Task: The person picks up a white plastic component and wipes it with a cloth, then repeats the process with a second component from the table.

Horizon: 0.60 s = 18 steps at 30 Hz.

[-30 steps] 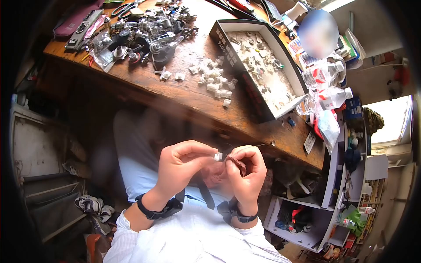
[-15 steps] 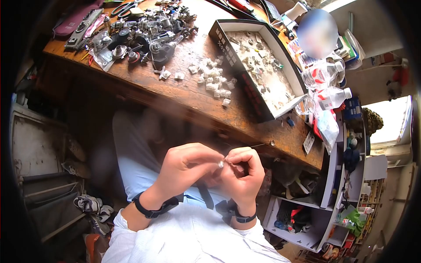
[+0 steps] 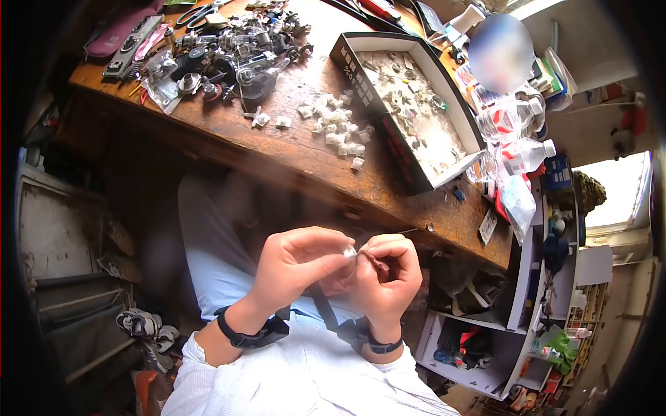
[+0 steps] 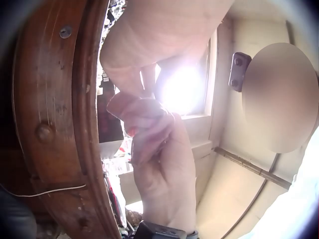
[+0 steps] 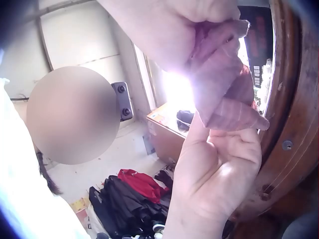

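Note:
My left hand (image 3: 295, 267) pinches a small white plastic piece (image 3: 349, 252) between thumb and fingertips, in front of the body and below the table edge. Right beside it, my right hand (image 3: 388, 277) grips a crumpled brownish-pink cloth (image 3: 377, 263), its fingertips close against the piece. In the right wrist view the cloth (image 5: 219, 87) hangs in folds from that hand and hides the white piece. The left wrist view also shows the cloth (image 4: 142, 119) between the two hands. Similar small white pieces (image 3: 340, 128) lie in a loose pile on the wooden table (image 3: 277, 152).
A black-sided box (image 3: 395, 132) holding small parts stands right of the pile. Several bulbs and metal parts (image 3: 236, 59) are heaped at the table's left, near scissors (image 3: 198, 14). Plastic bottles (image 3: 527, 154) stand at the right. A shelf unit (image 3: 479, 371) is beside the body.
The hands came together, bringing the white piece from beside the cloth right up to it. Since half a second ago the right fingers have shifted slightly and more cloth shows.

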Available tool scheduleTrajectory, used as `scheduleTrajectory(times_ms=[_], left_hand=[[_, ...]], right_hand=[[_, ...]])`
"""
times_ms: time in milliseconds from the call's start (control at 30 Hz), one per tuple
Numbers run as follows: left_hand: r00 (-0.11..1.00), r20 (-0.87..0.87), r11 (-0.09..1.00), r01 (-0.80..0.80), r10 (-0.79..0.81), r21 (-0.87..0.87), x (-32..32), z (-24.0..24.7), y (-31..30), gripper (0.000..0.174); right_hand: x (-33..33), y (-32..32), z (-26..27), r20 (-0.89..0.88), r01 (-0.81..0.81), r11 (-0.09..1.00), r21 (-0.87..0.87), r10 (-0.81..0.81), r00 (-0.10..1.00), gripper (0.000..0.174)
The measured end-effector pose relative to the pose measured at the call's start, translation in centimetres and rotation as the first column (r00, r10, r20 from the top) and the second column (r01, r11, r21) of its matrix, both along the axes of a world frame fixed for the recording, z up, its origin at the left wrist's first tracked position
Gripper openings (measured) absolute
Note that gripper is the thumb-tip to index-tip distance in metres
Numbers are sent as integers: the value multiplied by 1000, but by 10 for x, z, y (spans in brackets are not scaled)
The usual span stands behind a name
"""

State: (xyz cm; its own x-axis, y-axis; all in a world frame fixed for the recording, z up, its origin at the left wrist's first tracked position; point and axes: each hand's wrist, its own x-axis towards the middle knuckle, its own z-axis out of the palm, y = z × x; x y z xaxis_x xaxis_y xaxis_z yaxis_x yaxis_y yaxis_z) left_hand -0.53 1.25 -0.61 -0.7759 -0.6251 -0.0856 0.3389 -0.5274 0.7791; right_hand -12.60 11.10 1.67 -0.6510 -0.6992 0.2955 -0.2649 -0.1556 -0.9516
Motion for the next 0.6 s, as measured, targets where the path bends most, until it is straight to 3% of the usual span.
scheduleTrajectory(times_ms=[67,133,333,467,533,600], left_hand=[[1000,0,1000,-4,4,-4,-1,-2,0,21],[998,-31,975,-59,54,-216,-2,-8,-1,23],[996,60,884,-33,69,-467,0,-2,-6,26],[996,60,879,-35,72,-475,-3,-2,-5,24],[996,57,982,-54,65,-180,-4,1,0,22],[996,56,976,-56,70,-213,-3,-2,-1,21]], right_hand=[[-2,0,2,-28,-27,999,21,28,999,18],[-5,2,2,-55,-59,997,44,62,997,18],[-8,4,2,-44,-92,992,90,96,994,16],[-4,2,1,45,-55,990,131,49,998,17],[-5,1,2,50,-46,991,127,40,998,17],[-6,0,3,7,-80,990,120,80,997,17]])
